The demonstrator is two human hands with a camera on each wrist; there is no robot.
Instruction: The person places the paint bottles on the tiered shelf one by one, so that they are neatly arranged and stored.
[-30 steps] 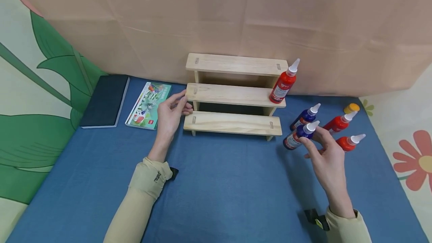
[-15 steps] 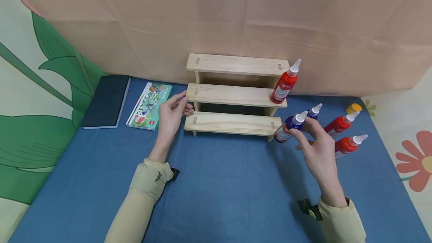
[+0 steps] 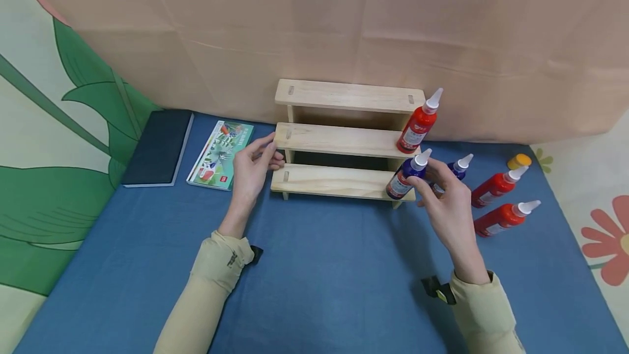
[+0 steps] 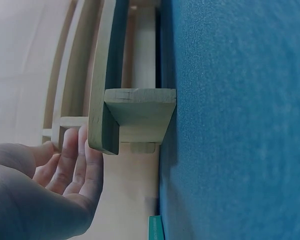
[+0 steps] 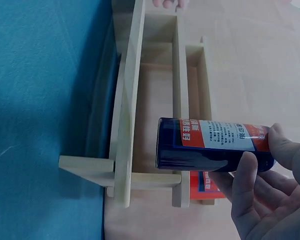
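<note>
My right hand (image 3: pixel 449 206) grips a blue ink bottle (image 3: pixel 400 182) with a white pointed nozzle near its neck. The bottle tilts and overlaps the right end of the lowest tier of a three-tier wooden display rack (image 3: pixel 339 138). In the right wrist view, the base of the blue ink bottle (image 5: pixel 210 145) points toward the rack, thumb and fingers around its top end. My left hand (image 3: pixel 253 165) pinches the left end of the rack's middle board; the left wrist view shows the fingertips (image 4: pixel 70 137) there. A red ink bottle (image 3: pixel 417 127) stands on the middle tier's right end.
Right of the rack are another blue bottle (image 3: pixel 459 167), partly behind my right hand, two red bottles (image 3: pixel 493 187) and a yellow cap (image 3: pixel 518 161). On the left lie a dark notebook (image 3: pixel 157 146) and a colourful booklet (image 3: pixel 221 154). A beige cloth (image 3: pixel 344 26) hangs behind the rack.
My right hand has carried the blue ink bottle left and upward, from beside the other bottles to the lowest tier's right end. My left hand stays at the rack.
</note>
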